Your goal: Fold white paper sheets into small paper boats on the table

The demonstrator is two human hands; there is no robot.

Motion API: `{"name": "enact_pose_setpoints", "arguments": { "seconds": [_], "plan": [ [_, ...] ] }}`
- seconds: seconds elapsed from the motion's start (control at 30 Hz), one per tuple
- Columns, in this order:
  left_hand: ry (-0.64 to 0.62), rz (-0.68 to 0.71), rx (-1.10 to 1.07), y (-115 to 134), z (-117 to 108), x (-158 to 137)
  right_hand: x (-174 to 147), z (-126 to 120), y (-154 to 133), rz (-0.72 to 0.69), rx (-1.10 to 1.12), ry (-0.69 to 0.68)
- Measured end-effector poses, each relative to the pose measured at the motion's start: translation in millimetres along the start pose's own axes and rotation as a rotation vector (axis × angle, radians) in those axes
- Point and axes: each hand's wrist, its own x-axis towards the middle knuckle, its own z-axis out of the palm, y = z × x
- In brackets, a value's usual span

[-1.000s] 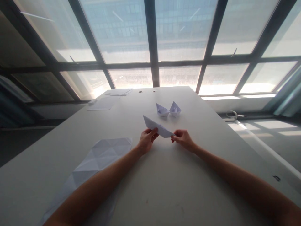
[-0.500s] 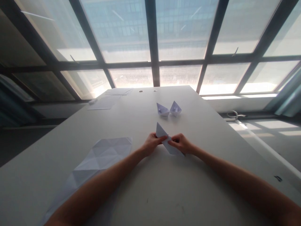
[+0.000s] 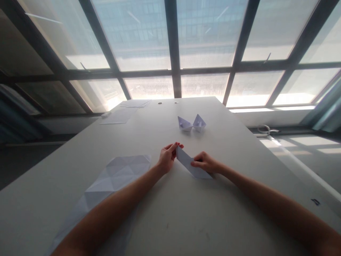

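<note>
A folded piece of white paper (image 3: 192,167) is held just over the table, slanting down from upper left to lower right. At its upper left corner, my left hand (image 3: 168,156) pinches the tip between thumb and fingers. My right hand (image 3: 206,162) grips the paper's middle and right part, thumb on the near face and fingers behind, mostly hidden. Beyond the hands stand two folded paper boats, the left one (image 3: 185,124) and the right one (image 3: 199,123), side by side and close together.
A creased, unfolded paper sheet (image 3: 112,177) lies at the left, partly under my left forearm. Flat white sheets (image 3: 119,116) rest at the far left of the white table (image 3: 170,220). Windows (image 3: 145,35) rise behind. A cable coil (image 3: 264,130) lies beyond the right edge.
My left hand has shifted from the paper's middle to its upper left tip. The pointed flap that stood up there no longer shows. My right hand stays nearly in place.
</note>
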Motion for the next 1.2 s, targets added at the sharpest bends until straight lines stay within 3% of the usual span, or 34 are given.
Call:
{"name": "enact_pose_setpoints", "arguments": {
  "seconds": [0.07, 0.17, 0.23, 0.33, 0.57, 0.77, 0.93, 1.2],
  "plan": [
    [-0.043, -0.028, 0.003, 0.3, 0.4, -2.0, 0.2, 0.4, 1.1, 0.009, 0.013, 0.025],
    [-0.25, -0.16, 0.103, -2.6, 2.9, -9.5, 1.8, 2.4, 5.2, 0.018, 0.049, 0.159],
    [-0.323, -0.196, 0.179, -6.8, 5.3, -14.9, 3.6, 4.5, 7.5, 0.01, 0.056, 0.237],
    [-0.271, -0.128, 0.207, -13.2, 8.5, -19.8, 6.7, 8.6, 7.0, 0.0, 0.02, 0.263],
    [-0.124, -0.04, 0.094, -14.3, 8.0, -15.9, 8.5, 11.3, -7.1, 0.046, 0.016, 0.153],
    [0.036, 0.008, -0.064, -10.7, 0.5, -5.0, 9.7, 7.9, -9.4, 0.101, 0.118, 0.221],
    [0.027, 0.051, -0.11, -4.9, -5.1, 1.3, 9.6, 6.2, -8.0, 0.12, 0.15, 0.255],
    [0.086, 0.15, -0.139, 6.7, -17.1, 17.0, 7.6, 1.0, -9.6, 0.179, 0.119, 0.154]
  ]
}}
